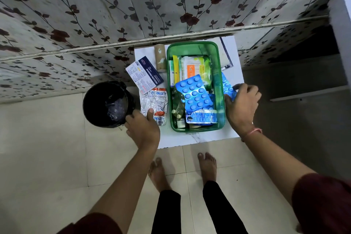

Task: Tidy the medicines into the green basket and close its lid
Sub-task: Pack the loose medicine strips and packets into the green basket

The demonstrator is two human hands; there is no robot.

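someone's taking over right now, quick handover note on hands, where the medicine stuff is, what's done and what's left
Left hand: on the silver tablet strips left of the green basket, fingers touching them, not lifted.
Right hand: gripping a blue blister pack just outside the basket's right wall.
Done: blue blister packs, cotton swab pack and small bottles already in the basket.
Left: both strips in hand, the dressing box and brown roll on the white table, then the lid, which I cannot pick out for certain.

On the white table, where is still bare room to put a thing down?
Bare strip along the near edge of the table, in front of the green basket. Crowded: left of the basket, with silver strips, white box and brown roll; the basket itself is full.
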